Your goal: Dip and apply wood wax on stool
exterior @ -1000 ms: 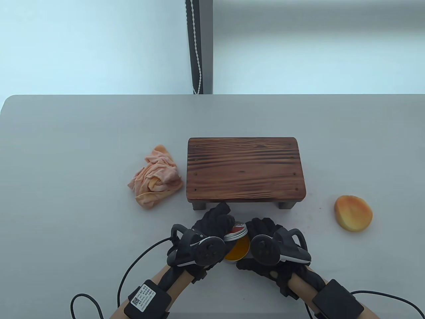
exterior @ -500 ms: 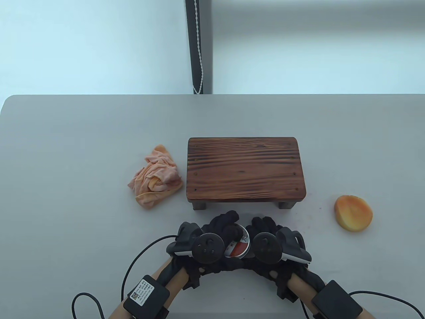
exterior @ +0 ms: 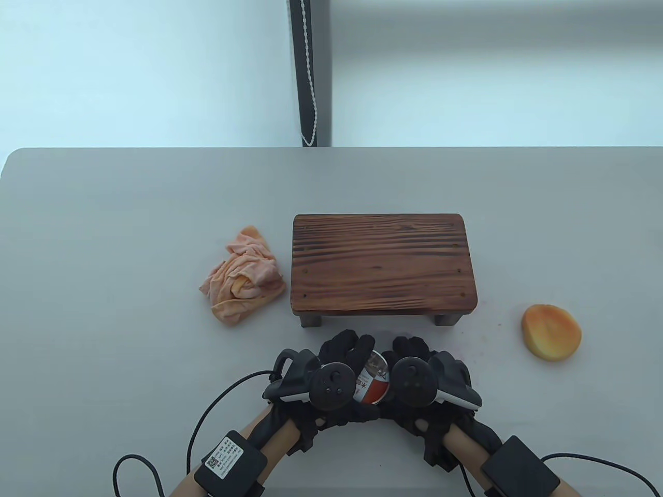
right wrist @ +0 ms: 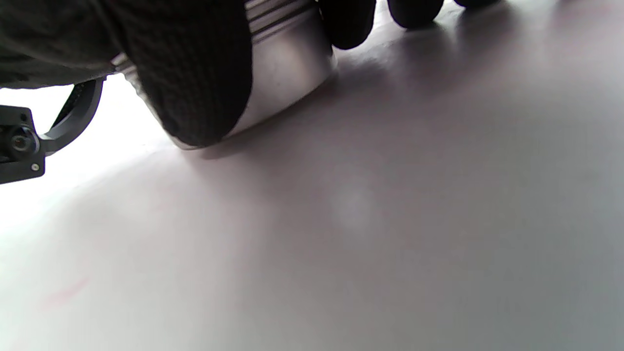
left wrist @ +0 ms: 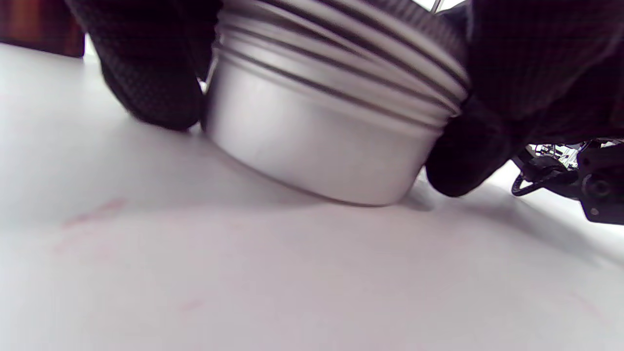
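Observation:
A dark wooden stool [exterior: 383, 263] stands mid-table. In front of it sits a round metal wax tin [exterior: 374, 384], its red and white labelled lid lying on top. My left hand [exterior: 346, 357] grips the lid from the left, with its fingers curled over the far rim. My right hand [exterior: 410, 353] grips the tin from the right. The left wrist view shows the tin's silver wall [left wrist: 321, 131] resting on the table between gloved fingers [left wrist: 151, 73]. The right wrist view shows the tin [right wrist: 285, 68] partly hidden behind a gloved finger [right wrist: 195, 73]. The wax is hidden.
A crumpled peach cloth [exterior: 242, 277] lies left of the stool. A round orange sponge [exterior: 551, 331] lies to the right. Cables trail from both wrists at the table's near edge [exterior: 207, 414].
The lid was tilted up off the tin with orange wax showing. It now lies flat on the tin, and both hands have closed in around it.

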The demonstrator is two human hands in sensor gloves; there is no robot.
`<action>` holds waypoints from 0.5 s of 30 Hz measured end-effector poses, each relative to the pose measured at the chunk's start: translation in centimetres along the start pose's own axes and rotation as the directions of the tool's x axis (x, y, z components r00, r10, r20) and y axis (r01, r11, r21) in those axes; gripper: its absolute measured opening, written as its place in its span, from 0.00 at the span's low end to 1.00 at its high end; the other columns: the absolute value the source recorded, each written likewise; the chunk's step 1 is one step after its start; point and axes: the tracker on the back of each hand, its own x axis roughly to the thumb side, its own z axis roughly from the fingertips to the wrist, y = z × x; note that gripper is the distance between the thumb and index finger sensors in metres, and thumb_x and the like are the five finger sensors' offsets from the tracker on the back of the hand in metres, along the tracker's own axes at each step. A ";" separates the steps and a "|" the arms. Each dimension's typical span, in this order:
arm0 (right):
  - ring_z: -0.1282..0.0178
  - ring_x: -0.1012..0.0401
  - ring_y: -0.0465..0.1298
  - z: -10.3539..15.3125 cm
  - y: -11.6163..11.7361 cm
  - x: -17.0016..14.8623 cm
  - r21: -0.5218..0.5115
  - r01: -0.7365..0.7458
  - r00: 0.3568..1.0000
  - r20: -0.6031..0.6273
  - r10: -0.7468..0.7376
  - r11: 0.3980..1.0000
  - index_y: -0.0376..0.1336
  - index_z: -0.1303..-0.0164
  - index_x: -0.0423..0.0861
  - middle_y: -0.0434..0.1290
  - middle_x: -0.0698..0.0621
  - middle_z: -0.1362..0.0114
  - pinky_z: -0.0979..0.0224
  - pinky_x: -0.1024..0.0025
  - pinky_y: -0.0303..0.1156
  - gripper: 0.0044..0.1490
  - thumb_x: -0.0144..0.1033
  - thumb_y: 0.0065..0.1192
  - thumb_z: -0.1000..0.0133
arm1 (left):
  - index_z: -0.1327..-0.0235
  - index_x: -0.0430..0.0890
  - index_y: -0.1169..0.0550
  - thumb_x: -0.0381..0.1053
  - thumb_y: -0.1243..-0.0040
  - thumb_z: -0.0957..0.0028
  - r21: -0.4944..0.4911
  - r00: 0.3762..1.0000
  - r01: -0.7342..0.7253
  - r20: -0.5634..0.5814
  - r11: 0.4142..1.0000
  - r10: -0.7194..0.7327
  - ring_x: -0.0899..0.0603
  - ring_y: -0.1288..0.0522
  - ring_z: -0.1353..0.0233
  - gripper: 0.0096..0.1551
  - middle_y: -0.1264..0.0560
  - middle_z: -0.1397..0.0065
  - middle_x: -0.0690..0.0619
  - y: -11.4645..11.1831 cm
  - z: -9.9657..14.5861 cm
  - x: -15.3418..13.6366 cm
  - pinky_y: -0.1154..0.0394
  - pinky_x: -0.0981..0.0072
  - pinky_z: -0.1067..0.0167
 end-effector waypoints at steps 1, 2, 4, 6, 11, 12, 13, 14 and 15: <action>0.22 0.16 0.46 0.0 0.0 0.0 0.000 0.000 1.000 0.003 0.000 1.000 0.51 0.25 0.23 0.47 0.14 0.17 0.35 0.13 0.47 0.54 0.41 0.76 0.45 | 0.19 0.34 0.44 0.67 0.34 0.43 0.000 1.000 0.000 0.002 1.000 0.000 0.13 0.37 0.24 0.56 0.48 0.18 0.22 0.0 0.0 0.0 0.20 0.26 0.41; 0.22 0.16 0.46 0.0 0.0 -0.1 -0.003 -0.003 1.000 0.006 0.003 1.000 0.51 0.25 0.24 0.47 0.14 0.17 0.35 0.13 0.47 0.54 0.41 0.76 0.45 | 0.19 0.34 0.43 0.67 0.34 0.42 -0.007 1.000 0.000 0.005 1.000 0.000 0.13 0.37 0.24 0.55 0.49 0.17 0.23 0.0 0.0 0.0 0.20 0.26 0.41; 0.22 0.16 0.46 0.0 0.0 -0.1 -0.004 -0.005 1.000 0.007 0.005 1.000 0.51 0.25 0.24 0.47 0.15 0.17 0.36 0.12 0.47 0.53 0.41 0.76 0.45 | 0.20 0.34 0.41 0.66 0.34 0.42 -0.005 1.000 -0.003 0.008 1.000 0.003 0.13 0.38 0.23 0.54 0.48 0.17 0.23 0.0 0.0 0.0 0.20 0.27 0.40; 0.22 0.17 0.46 0.0 0.0 -0.1 -0.004 -0.007 1.000 0.008 0.007 1.000 0.51 0.25 0.24 0.47 0.15 0.17 0.35 0.12 0.47 0.53 0.41 0.76 0.44 | 0.20 0.33 0.40 0.65 0.33 0.41 -0.020 1.000 -0.004 0.008 1.000 0.004 0.14 0.39 0.23 0.53 0.48 0.17 0.23 -0.1 0.0 0.0 0.20 0.27 0.39; 0.21 0.17 0.46 0.0 0.0 -0.2 -0.004 -0.006 1.000 0.008 0.006 1.000 0.51 0.24 0.24 0.47 0.15 0.16 0.35 0.12 0.46 0.52 0.40 0.75 0.44 | 0.18 0.31 0.44 0.65 0.33 0.41 -0.029 1.000 -0.023 -0.006 0.999 0.023 0.13 0.41 0.22 0.56 0.52 0.18 0.20 -0.2 0.1 -0.1 0.21 0.28 0.37; 0.21 0.17 0.46 0.0 0.0 -0.2 -0.004 -0.006 1.000 0.008 0.006 1.000 0.51 0.24 0.25 0.47 0.16 0.16 0.35 0.12 0.46 0.52 0.40 0.75 0.44 | 0.18 0.30 0.46 0.67 0.33 0.43 -0.033 1.000 -0.023 -0.020 0.999 0.022 0.13 0.41 0.22 0.61 0.53 0.18 0.19 -0.1 0.1 -0.1 0.21 0.29 0.37; 0.21 0.17 0.46 0.0 0.0 -0.2 -0.005 -0.005 1.000 0.008 0.005 1.000 0.51 0.24 0.25 0.47 0.16 0.16 0.35 0.12 0.47 0.52 0.40 0.75 0.44 | 0.18 0.30 0.48 0.69 0.33 0.45 -0.046 0.999 -0.025 -0.045 0.999 0.023 0.12 0.41 0.22 0.64 0.53 0.19 0.18 -0.2 0.1 0.0 0.22 0.29 0.36; 0.21 0.17 0.46 0.0 0.0 -0.2 -0.006 -0.005 1.000 0.008 0.005 1.000 0.51 0.24 0.25 0.47 0.16 0.16 0.35 0.12 0.47 0.52 0.40 0.76 0.44 | 0.18 0.29 0.49 0.70 0.33 0.45 -0.036 0.998 -0.020 -0.057 0.999 0.018 0.12 0.40 0.23 0.65 0.52 0.19 0.19 -0.1 0.1 0.1 0.21 0.30 0.36; 0.21 0.18 0.46 0.0 0.0 -0.2 -0.006 -0.005 1.000 0.008 0.005 1.000 0.51 0.24 0.25 0.47 0.16 0.16 0.35 0.12 0.47 0.52 0.40 0.76 0.44 | 0.18 0.29 0.48 0.69 0.33 0.45 -0.011 0.998 -0.004 -0.068 1.000 0.003 0.13 0.39 0.23 0.65 0.50 0.20 0.20 -0.2 0.0 0.2 0.20 0.30 0.37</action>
